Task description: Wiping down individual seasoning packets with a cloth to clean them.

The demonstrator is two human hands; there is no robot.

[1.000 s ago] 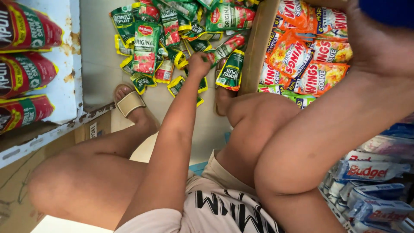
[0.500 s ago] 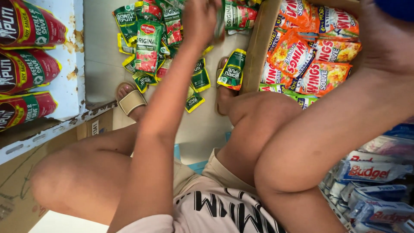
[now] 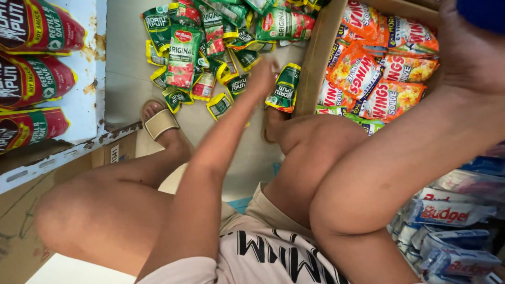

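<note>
My left hand (image 3: 261, 78) is blurred, low over a heap of green and red sauce sachets (image 3: 184, 58) on the floor. Its fingers look stretched out with nothing in them. It is next to a green and black sachet (image 3: 286, 87) that leans on the wall of a cardboard box (image 3: 320, 58). My right hand (image 3: 468, 58) is at the top right, over that box, against a blue object (image 3: 484, 13) in the corner. Its fingers are cut off by the frame. The box holds orange and yellow packets (image 3: 368, 68).
I am squatting, with my knees and a sandalled foot (image 3: 160, 123) in front of the heap. On the left, a white shelf (image 3: 89, 79) carries dark red pouches (image 3: 37, 79). Blue and white packs (image 3: 447, 215) are stacked at the lower right.
My left hand rose from the sachets to the top of the heap, then came back down to the sachets by the box wall. My right arm stayed put.
</note>
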